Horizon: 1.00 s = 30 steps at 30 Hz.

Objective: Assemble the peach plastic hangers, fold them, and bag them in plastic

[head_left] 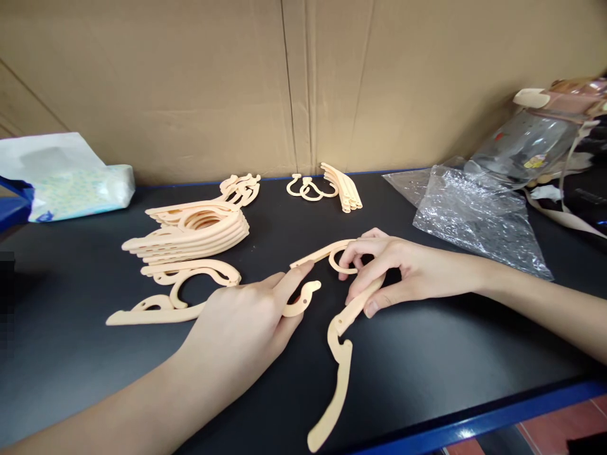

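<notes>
Over the black worktop, the left hand at seven o'clock is palm-down, index outstretched; the right hand at four arches, its half-curled grip pinching a jointed hanger piece trailing toward six. The closed left grip holds a hook.

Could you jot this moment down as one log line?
left hand: holding curved hook | right hand: holding jointed beige piece | nearby: stacked beige pieces on black table

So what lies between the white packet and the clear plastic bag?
The head view shows a large stack of cream pieces, a smaller pile behind it, thin hooks, then a stack of curved bars.
</notes>
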{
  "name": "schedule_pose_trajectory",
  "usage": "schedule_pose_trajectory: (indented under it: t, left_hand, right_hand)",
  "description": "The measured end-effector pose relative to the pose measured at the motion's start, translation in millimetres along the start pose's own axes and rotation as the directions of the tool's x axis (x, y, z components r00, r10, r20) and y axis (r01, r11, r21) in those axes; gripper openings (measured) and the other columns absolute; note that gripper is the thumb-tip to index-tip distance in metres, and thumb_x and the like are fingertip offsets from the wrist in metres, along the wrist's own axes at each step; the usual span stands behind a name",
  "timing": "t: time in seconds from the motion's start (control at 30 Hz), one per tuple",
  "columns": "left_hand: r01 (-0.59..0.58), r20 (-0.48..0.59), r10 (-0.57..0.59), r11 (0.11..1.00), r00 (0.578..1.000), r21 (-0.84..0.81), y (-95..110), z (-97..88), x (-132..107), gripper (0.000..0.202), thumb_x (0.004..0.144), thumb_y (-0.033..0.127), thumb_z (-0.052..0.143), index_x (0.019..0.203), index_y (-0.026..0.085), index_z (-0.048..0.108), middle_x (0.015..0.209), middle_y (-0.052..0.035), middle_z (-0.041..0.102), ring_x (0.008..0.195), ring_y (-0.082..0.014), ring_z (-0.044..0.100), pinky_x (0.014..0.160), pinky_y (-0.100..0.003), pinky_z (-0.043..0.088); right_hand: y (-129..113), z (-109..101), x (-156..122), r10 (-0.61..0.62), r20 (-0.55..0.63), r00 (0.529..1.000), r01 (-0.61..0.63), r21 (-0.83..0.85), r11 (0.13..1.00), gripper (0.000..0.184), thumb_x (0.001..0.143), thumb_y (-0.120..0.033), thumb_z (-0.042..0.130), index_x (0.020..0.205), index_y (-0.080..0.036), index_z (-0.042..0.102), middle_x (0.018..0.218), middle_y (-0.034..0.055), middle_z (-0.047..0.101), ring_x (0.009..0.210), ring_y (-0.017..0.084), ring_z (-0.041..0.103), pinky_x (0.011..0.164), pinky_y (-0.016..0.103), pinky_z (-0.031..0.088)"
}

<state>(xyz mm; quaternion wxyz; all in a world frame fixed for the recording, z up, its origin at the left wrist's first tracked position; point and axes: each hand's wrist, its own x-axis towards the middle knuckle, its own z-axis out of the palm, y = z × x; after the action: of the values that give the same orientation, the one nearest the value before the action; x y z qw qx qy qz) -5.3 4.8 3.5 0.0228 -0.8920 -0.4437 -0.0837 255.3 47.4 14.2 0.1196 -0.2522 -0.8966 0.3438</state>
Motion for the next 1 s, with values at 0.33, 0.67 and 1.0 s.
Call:
schedule_pose_trajectory:
  t: [0.33, 0.67, 1.0]
  left_hand:
    - [-0.023, -0.017, 0.020, 0.987, 1.000, -0.159, 3, -1.5, 2, 0.015, 0.096, 0.034, 0.049, 0.103, 0.022, 0.056, 0.070, 0.0061, 0.067, 0.052, -0.0146, 0.063, 0.044, -0.024, 0.033]
    - [-0.132, -0.100, 0.113, 0.969, 0.989, -0.210, 1, 9.2, -1, 0.018, 0.097, 0.021, 0.036, 0.080, 0.024, 0.037, 0.057, 0.0093, 0.045, 0.041, -0.0102, 0.040, 0.044, -0.025, 0.021]
    - [-0.042, 0.011, 0.049, 0.930, 0.999, -0.364, 1, 2.2, 1, 0.025, 0.101, 0.023, 0.027, 0.076, 0.025, 0.028, 0.054, 0.0107, 0.037, 0.040, -0.0112, 0.038, 0.044, -0.025, 0.023]
  right_hand:
    - [3, 5, -2, -0.008, -0.095, 0.995, 0.004, -0.045, 0.999, 0.023, 0.085, -0.042, 0.071, 0.101, -0.027, 0.079, 0.126, 0.0057, 0.066, 0.132, 0.023, 0.047, 0.109, 0.041, 0.029]
    - [1, 8, -2, -0.081, -0.155, 0.985, 0.043, -0.232, 0.972, 0.021, 0.092, -0.038, 0.064, 0.103, -0.025, 0.076, 0.118, 0.0065, 0.071, 0.133, 0.024, 0.049, 0.112, 0.043, 0.029]
    - [1, 15, 0, -0.174, -0.242, 0.954, 0.114, -0.244, 0.963, 0.018, 0.096, -0.029, 0.058, 0.107, -0.019, 0.070, 0.108, 0.0071, 0.070, 0.108, 0.019, 0.060, 0.096, 0.037, 0.042]
